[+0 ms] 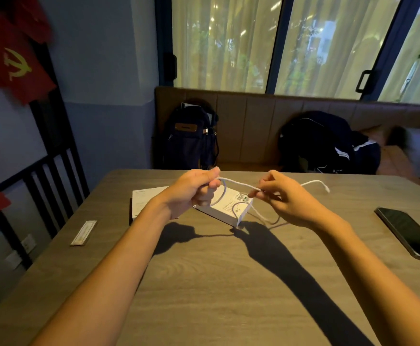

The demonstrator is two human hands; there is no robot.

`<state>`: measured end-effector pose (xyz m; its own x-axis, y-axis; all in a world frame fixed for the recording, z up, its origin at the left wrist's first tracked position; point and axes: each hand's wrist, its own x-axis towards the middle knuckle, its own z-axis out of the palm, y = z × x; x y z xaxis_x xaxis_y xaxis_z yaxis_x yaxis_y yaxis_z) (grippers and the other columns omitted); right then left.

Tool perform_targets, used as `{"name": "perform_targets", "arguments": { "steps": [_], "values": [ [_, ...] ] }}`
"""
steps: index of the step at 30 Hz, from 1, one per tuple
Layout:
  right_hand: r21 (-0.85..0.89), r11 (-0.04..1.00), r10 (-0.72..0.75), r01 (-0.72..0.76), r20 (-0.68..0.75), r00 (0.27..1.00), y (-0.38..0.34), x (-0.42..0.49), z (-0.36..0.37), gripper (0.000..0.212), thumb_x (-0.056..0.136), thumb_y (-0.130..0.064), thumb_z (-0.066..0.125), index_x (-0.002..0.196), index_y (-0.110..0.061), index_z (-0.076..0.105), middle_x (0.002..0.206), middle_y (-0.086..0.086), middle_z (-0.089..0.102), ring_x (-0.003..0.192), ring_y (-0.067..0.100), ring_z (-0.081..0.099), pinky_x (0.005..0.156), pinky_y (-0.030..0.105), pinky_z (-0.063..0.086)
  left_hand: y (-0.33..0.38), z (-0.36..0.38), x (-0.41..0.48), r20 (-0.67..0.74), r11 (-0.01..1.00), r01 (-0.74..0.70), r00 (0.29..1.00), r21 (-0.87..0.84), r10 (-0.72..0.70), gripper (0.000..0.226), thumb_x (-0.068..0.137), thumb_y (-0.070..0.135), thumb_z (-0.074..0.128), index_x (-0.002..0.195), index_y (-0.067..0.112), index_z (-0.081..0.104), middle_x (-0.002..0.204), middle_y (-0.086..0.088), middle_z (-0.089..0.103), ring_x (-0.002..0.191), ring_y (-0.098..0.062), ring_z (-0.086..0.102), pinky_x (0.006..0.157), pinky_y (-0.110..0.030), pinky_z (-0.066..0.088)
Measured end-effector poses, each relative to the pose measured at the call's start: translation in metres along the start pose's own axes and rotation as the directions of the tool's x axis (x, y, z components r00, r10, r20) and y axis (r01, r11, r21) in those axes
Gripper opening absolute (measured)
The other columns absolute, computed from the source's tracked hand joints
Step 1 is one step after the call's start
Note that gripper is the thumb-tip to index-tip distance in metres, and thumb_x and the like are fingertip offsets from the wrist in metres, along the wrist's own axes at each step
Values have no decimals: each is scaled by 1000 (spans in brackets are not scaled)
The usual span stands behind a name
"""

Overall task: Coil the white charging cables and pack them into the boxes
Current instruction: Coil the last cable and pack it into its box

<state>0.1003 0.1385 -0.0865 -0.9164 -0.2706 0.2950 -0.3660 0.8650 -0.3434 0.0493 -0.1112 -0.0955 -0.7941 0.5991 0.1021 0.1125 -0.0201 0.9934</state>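
The coiling looks just begun: the left hand [194, 189] curls round a loop of the white cable [238, 184], the right hand [286, 198] pinches it, held up over the box [225, 208], and more loops probably come next.
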Motion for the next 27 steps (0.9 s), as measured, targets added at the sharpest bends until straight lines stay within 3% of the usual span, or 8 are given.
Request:
{"name": "perform_targets", "arguments": {
  "steps": [3, 6, 11, 13, 16, 20, 23, 27],
  "values": [
    [95, 995, 33, -28, -48, 998, -3, -1, -11, 17, 96, -24, 64, 109, -24, 75, 100, -9, 67, 96, 11, 62, 84, 34, 58, -10, -8, 2, -53, 979, 7, 998, -203, -18, 46, 107, 37, 43, 64, 22, 47, 52, 8, 26, 49, -10, 21, 52, -25, 23],
    [136, 989, 61, -50, -77, 995, -4, -3, -17, 20, 96, -10, 61, 103, -24, 73, 100, -8, 70, 96, 9, 65, 86, 27, 57, -17, -21, 1, -146, 850, -41, 988, -525, -43, 45, 105, 37, 46, 64, 20, 45, 49, 9, 24, 44, -8, 20, 49, -24, 17],
    [294, 954, 86, -59, -79, 993, 4, -11, -11, 33, 98, 2, 49, 94, -22, 72, 99, -3, 69, 96, 12, 64, 84, 27, 54, -17, -27, 3, -155, 750, -82, 988, -656, -28, 45, 106, 39, 44, 66, 19, 48, 50, 8, 25, 44, -7, 21, 50, -25, 15],
    [496, 868, 132, -31, -170, 977, 5, -12, -7, 23, 102, -15, 51, 92, -16, 72, 89, 1, 67, 87, 15, 61, 78, 27, 51, -17, -17, 5, -112, 761, -42, 993, -648, -40, 45, 106, 39, 44, 66, 20, 47, 50, 8, 25, 46, -8, 17, 48, -24, 17],
    [760, 638, 367, -123, -159, 916, 12, -8, 5, 31, 105, -30, 46, 91, -11, 67, 77, 5, 52, 75, 19, 54, 80, 37, 54, -16, -3, 5, -41, 822, 46, 996, -567, -84, 46, 106, 42, 45, 65, 20, 45, 53, 7, 19, 50, -11, 12, 50, -25, 17],
    [961, 180, 731, -209, 11, 683, 20, 1, 19, 31, 110, -31, 33, 104, -9, 53, 65, 3, 45, 56, 15, 44, 71, 37, 50, -16, 2, 4, -4, 860, 121, 990, -496, -142, 48, 102, 43, 52, 61, 22, 40, 55, 5, 15, 52, -12, 10, 53, -26, 13],
    [955, 99, 823, -280, 80, 563, 25, 1, 24, 25, 111, -24, 29, 117, -9, 48, 75, 9, 61, 60, 18, 59, 58, 29, 60, -15, -4, 1, -25, 829, 76, 994, -554, -108, 51, 97, 41, 59, 55, 23, 37, 48, 8, 20, 48, -10, 14, 48, -23, 18],
    [914, 171, 825, -367, 71, 561, 33, -5, 25, 19, 110, -14, 31, 119, -7, 46, 80, 15, 65, 58, 20, 60, 44, 24, 56, -8, -17, -2, -93, 746, -54, 996, -664, -11, 50, 99, 43, 57, 56, 22, 41, 47, 8, 24, 44, -8, 20, 45, -22, 22]
  ]
}}
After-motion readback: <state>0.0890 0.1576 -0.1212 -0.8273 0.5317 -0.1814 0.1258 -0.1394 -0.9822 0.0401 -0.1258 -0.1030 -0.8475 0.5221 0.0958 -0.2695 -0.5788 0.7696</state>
